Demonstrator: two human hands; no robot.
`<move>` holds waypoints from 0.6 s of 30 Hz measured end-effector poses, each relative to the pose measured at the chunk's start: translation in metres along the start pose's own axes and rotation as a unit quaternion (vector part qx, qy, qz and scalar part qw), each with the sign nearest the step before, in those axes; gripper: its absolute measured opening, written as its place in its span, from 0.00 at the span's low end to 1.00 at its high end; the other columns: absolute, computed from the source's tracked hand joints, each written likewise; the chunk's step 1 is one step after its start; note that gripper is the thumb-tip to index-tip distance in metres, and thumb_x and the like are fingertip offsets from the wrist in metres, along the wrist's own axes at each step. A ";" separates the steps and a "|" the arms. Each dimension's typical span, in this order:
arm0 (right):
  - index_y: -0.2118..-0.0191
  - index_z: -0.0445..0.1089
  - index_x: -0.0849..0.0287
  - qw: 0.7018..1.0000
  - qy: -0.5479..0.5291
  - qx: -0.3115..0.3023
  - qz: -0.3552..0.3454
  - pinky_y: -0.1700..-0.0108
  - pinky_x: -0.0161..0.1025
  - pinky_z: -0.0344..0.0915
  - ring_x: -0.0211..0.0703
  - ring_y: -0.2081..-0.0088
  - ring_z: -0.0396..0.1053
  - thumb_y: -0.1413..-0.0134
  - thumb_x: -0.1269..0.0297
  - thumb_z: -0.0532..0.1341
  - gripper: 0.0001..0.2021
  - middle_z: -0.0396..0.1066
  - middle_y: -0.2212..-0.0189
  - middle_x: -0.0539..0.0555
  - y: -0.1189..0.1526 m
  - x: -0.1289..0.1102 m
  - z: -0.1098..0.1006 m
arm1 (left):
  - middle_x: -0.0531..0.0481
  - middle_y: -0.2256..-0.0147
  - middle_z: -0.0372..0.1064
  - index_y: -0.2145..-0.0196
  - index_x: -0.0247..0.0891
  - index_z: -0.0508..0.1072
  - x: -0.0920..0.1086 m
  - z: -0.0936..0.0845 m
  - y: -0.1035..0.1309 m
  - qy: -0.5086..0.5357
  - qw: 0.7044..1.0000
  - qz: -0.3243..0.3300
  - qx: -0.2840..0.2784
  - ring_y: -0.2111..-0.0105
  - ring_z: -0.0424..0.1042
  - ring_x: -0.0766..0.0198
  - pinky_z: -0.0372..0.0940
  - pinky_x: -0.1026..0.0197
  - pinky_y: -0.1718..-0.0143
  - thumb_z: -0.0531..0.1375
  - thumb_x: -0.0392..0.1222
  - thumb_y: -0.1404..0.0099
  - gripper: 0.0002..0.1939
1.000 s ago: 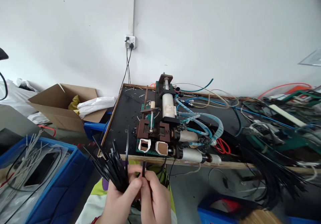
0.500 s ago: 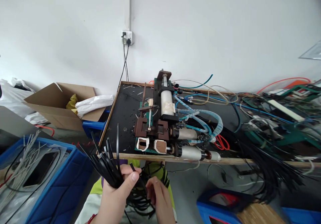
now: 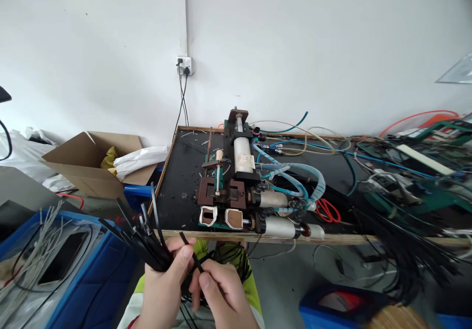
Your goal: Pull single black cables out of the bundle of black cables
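A bundle of flat black cables (image 3: 147,245) is gripped in my left hand (image 3: 165,280), its loose ends fanning up and to the left. One black strip (image 3: 191,253) runs from my left fingertips down to my right hand (image 3: 221,289), whose thumb and fingers pinch it. More black cable hangs below and between the hands, over the lap, partly hidden by them. Beyond the hands, on the bench, stands a machine with brown metal jaws (image 3: 221,193), silver cylinders (image 3: 243,154) and two white-edged pads (image 3: 233,218) at its front.
The black bench (image 3: 180,171) has a wooden edge. Blue hoses (image 3: 313,171) and a black cable bunch (image 3: 394,250) lie to the right. At left are a blue bin (image 3: 92,265) with grey wires and a phone, and a cardboard box (image 3: 84,171). A blue stool (image 3: 317,314) stands below.
My right hand has moved left and up, closer to my left hand, and now pinches the single black strip. The cable bundle has shifted left in view with my left hand.
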State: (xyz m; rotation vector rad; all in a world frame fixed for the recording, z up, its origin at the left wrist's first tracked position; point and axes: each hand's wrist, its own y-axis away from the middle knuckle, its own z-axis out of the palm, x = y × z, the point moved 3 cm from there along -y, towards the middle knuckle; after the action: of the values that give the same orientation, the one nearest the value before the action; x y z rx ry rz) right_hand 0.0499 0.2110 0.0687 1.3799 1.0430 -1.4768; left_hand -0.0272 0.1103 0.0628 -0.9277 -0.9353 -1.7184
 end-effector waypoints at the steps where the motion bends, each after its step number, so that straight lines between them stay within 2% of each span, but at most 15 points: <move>1: 0.73 0.72 0.55 0.999 -0.050 -0.004 0.001 0.63 0.40 0.58 0.43 0.73 0.65 0.28 0.44 0.56 0.25 0.70 0.78 0.50 -0.003 0.006 0.000 | 0.63 0.85 0.52 0.63 0.36 0.81 0.002 0.002 -0.001 0.011 1.000 0.006 0.000 0.86 0.53 0.71 0.52 0.69 0.86 0.76 0.57 0.44 0.21; 4: 0.72 0.67 0.54 0.964 -0.263 0.028 0.003 0.69 0.38 0.52 0.39 0.77 0.53 0.30 0.42 0.58 0.24 0.61 0.81 0.46 -0.016 0.024 0.001 | 0.65 0.83 0.48 0.58 0.37 0.79 0.010 0.008 -0.004 0.047 0.998 0.035 0.005 0.84 0.48 0.73 0.51 0.69 0.81 0.72 0.58 0.37 0.21; 7: 0.71 0.64 0.53 0.915 -0.397 0.073 0.028 0.71 0.37 0.50 0.38 0.78 0.43 0.34 0.44 0.63 0.21 0.54 0.83 0.43 -0.028 0.036 0.005 | 0.64 0.83 0.47 0.62 0.37 0.77 0.015 0.014 -0.006 0.063 0.997 0.044 0.007 0.84 0.45 0.73 0.48 0.69 0.81 0.69 0.57 0.33 0.19; 12: 0.71 0.63 0.53 0.881 -0.465 0.082 0.032 0.73 0.34 0.52 0.37 0.79 0.40 0.35 0.47 0.65 0.20 0.52 0.83 0.42 -0.034 0.036 0.014 | 0.63 0.83 0.48 0.67 0.37 0.75 0.014 0.014 -0.008 0.052 0.997 0.045 -0.020 0.84 0.45 0.74 0.47 0.69 0.81 0.70 0.54 0.33 0.17; 18: 0.71 0.66 0.54 0.858 -0.504 0.098 0.009 0.74 0.33 0.51 0.37 0.79 0.39 0.33 0.49 0.65 0.19 0.53 0.83 0.42 -0.032 0.038 0.017 | 0.63 0.82 0.50 0.65 0.37 0.76 0.011 0.011 -0.008 0.044 0.998 0.024 -0.046 0.82 0.47 0.73 0.48 0.69 0.80 0.68 0.53 0.30 0.16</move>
State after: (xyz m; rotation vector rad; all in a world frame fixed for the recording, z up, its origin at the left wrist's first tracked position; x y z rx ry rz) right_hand 0.0128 0.2028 0.0321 0.5277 0.1980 -1.9654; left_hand -0.0357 0.1186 0.0759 -0.9181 -0.7759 -1.7592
